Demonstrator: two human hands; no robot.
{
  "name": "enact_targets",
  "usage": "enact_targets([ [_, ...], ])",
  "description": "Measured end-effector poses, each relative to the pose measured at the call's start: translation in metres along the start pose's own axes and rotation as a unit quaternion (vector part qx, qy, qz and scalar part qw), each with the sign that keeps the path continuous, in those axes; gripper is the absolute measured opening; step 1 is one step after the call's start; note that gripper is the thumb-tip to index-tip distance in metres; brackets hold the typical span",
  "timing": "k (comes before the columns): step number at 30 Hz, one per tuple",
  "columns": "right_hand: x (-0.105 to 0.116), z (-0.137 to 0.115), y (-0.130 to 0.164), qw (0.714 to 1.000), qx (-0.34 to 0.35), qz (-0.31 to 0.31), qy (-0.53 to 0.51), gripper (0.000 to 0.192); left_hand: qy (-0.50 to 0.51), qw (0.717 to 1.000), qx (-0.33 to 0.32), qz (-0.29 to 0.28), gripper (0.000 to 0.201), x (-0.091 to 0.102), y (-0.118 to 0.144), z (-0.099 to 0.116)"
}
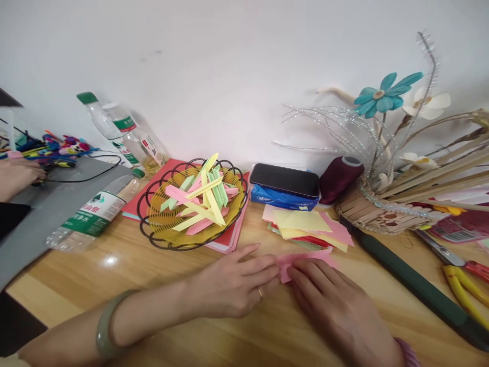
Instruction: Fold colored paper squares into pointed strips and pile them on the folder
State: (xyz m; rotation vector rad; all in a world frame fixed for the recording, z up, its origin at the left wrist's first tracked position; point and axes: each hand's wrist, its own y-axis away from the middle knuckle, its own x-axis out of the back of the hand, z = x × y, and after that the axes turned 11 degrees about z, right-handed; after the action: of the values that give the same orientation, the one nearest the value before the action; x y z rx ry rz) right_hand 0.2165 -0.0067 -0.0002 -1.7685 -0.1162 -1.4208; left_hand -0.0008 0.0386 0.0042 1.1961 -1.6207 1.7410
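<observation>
Head view: left hand, right hand clamped on pink paper piece; far, round yellow woven basket holds pastel paper strips.

Hands of the person: two, a left hand and a right hand; co-worker's hand in view: one. Bangle: one; ring: one. Pink sheet at the fingers: one; loose pile of coloured paper: one, its sheets overlap too much to count. Looped-rim basket: one; folded strips in it: many, exact number hidden by overlap. Plastic bottles: three. Phone: one; blue packet: one; thread cone: one. Blue flower: one; white flowers: at least two show
</observation>
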Motion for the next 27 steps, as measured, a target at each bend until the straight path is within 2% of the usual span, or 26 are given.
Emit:
enact_targets([
  [4, -0.002, 0.002, 0.003, 0.999, -0.005, 0.039, -0.011, 0.026, -0.010, 1.000, 0.004, -0.016, 0.031, -0.006, 0.000, 0.000],
  [8, -0.002, 0.003, 0.001, 0.998, -0.039, 0.047, -0.030, 0.021, 0.023, 0.999, 0.021, -0.025, 0.027, -0.009, 0.000, -0.001],
  [10, -0.003, 0.002, -0.002, 0.997, -0.054, 0.050, -0.023, 0.020, 0.048, 0.998, 0.036, -0.015, 0.026, -0.010, -0.002, -0.004],
  [13, -0.002, 0.002, -0.005, 0.997, -0.069, 0.038, -0.021, 0.023, 0.088, 0.992, 0.080, 0.030, 0.025, -0.015, -0.007, -0.012],
  [16, 0.000, 0.006, -0.005, 0.997, -0.054, 0.024, -0.055, 0.025, 0.096, 0.989, 0.097, 0.049, 0.024, -0.021, -0.012, -0.018],
  [22, 0.001, 0.015, 0.000, 0.998, -0.016, 0.022, -0.057, 0.020, 0.084, 0.994, 0.076, -0.007, 0.024, -0.020, -0.011, -0.016],
  [27, 0.003, 0.013, 0.000, 0.999, 0.008, 0.029, -0.038, 0.021, 0.123, 0.990, 0.065, 0.001, 0.027, -0.017, -0.009, -0.018],
])
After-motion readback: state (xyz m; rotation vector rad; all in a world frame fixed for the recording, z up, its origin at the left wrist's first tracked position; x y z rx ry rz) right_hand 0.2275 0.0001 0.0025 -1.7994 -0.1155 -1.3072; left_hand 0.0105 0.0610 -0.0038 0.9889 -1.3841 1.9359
